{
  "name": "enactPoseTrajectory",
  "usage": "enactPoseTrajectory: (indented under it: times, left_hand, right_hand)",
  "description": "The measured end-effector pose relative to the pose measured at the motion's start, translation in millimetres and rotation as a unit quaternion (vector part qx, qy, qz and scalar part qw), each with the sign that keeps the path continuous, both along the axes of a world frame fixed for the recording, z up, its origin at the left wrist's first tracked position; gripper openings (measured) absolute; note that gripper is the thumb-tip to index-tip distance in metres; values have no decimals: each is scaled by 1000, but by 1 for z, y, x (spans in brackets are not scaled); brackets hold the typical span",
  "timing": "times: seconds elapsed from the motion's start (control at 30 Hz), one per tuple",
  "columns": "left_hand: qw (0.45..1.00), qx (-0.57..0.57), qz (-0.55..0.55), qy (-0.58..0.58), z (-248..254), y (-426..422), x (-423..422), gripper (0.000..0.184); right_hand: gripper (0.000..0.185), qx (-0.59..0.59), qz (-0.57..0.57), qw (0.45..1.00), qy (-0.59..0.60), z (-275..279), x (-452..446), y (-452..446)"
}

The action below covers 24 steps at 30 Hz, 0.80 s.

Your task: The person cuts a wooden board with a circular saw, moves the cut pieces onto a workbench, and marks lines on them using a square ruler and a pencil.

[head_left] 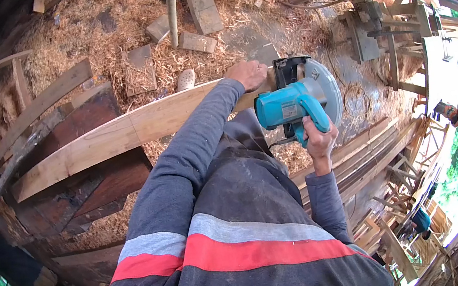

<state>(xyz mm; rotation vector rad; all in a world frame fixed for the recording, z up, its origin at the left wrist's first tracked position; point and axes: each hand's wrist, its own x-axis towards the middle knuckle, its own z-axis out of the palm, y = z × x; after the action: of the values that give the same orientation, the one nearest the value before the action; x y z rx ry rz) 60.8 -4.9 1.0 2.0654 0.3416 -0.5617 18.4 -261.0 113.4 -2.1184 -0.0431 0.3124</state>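
Head cam: R hand (322,140) fingers wrapped round circ saw (294,100) handle (315,112); L hand (248,75) fingers curled on board (142,125), saw just beside them. Risk imo: if board slips, saw could kick twd L fingers

Hard to see
Mid-frame, a dark grey sleeve (192,140) hides part of a long pale wooden board (114,134). The label (290,110) on the blue saw (271,103) is too tiny to read.
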Motion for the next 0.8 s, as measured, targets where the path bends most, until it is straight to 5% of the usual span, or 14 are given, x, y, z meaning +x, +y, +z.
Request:
enactPoseTrajectory:
  times: [0.8]
  left_hand:
    - [999, 10, -34, -34, -35, -5, 0, 44]
  right_hand:
    - [9, 10, -7, 1000, 1, 5, 2, 12]
